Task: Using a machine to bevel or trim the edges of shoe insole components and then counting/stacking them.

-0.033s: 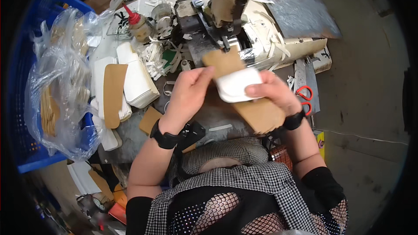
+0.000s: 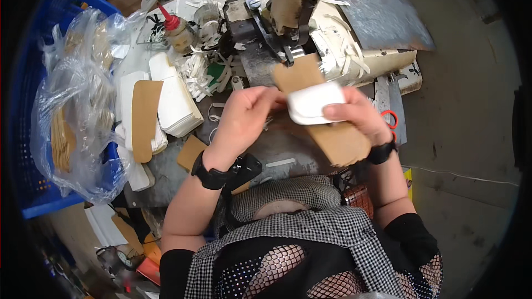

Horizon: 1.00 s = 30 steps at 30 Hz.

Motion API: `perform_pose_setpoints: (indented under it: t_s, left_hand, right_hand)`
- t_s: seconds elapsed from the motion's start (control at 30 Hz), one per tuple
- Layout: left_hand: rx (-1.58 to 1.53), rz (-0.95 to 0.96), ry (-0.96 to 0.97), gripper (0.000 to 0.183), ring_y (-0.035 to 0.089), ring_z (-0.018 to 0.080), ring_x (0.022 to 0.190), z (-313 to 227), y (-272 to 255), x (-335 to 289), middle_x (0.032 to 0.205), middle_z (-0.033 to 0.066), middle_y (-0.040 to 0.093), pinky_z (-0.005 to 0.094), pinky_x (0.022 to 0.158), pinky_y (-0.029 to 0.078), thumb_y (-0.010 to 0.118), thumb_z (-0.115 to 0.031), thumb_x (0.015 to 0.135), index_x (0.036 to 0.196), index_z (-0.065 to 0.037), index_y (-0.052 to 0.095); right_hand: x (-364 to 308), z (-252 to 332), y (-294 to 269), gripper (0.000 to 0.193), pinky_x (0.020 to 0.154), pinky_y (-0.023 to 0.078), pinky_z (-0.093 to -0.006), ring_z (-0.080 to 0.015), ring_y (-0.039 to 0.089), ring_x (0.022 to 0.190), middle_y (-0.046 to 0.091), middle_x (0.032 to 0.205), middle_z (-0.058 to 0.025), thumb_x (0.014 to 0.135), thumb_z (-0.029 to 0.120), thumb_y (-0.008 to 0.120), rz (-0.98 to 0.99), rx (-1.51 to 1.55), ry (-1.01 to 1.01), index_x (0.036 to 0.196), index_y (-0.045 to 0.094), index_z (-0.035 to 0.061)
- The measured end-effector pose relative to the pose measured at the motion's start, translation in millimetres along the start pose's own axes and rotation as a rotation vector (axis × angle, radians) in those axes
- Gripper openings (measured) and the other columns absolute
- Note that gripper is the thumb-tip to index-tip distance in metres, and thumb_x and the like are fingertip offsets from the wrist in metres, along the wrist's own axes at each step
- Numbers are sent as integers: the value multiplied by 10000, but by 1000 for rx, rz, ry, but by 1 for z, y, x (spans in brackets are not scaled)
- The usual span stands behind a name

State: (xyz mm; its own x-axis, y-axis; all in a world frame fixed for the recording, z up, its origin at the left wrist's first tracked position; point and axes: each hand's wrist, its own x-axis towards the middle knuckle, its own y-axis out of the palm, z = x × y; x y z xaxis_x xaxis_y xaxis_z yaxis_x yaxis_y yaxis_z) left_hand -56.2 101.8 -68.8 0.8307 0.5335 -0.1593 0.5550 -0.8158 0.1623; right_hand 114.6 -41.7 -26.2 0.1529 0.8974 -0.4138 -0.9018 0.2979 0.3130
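Observation:
My right hand [image 2: 363, 116] is closed round a stack of long brown rounded pieces [image 2: 344, 143] and a smaller white rounded piece [image 2: 313, 102] lying across them, thumb on top. The white piece is slightly blurred. The stack slants, its far end close to the foot of a sewing-type machine [image 2: 293, 0]. My left hand [image 2: 239, 124] is closed, its fingertips pinched together at the left edge of the brown and white pieces. What sits between those fingertips is hidden.
Left of my hands lie white stacked pieces [image 2: 178, 108] with a brown piece [image 2: 145, 122] on top. A blue crate [image 2: 27, 133] holds plastic-wrapped brown pieces. A red-tipped bottle [image 2: 178, 33] stands among white scraps [image 2: 199, 75]. Red-handled scissors [image 2: 391, 119] lie beside my right wrist.
The brown stack and white piece have shifted right and slightly away from me with my right hand. My left hand has moved slightly right.

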Motion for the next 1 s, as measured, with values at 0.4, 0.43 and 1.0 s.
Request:
perform_pose_setpoints:
  t_s: [0.4,0.43,1.0]
  left_hand:
    - [-70,69,115,381,508,49,715,-9,5,-30,779,22,624,230,633,405,432,-279,987,936,55,610]
    - [-25,16,65,372,481,39,683,-6,4,-27,734,1,595,231,595,385,429,-262,989,903,52,607]
    - [403,142,642,470,556,276,1145,-35,8,-13,1233,160,568,368,991,422,696,-225,786,1180,-4,567]
  right_hand:
    - [-15,-2,11,281,671,475,-232,-66,586,713,682,797,-34,776,226,768,221,-198,55,875,701,-29]
    - [-8,-11,8,250,642,453,-208,-49,560,676,659,749,-2,807,253,738,239,-169,51,784,694,7]
    - [-43,30,-11,141,627,478,-224,-67,589,664,674,723,-25,714,95,786,-26,-267,-86,683,674,15]
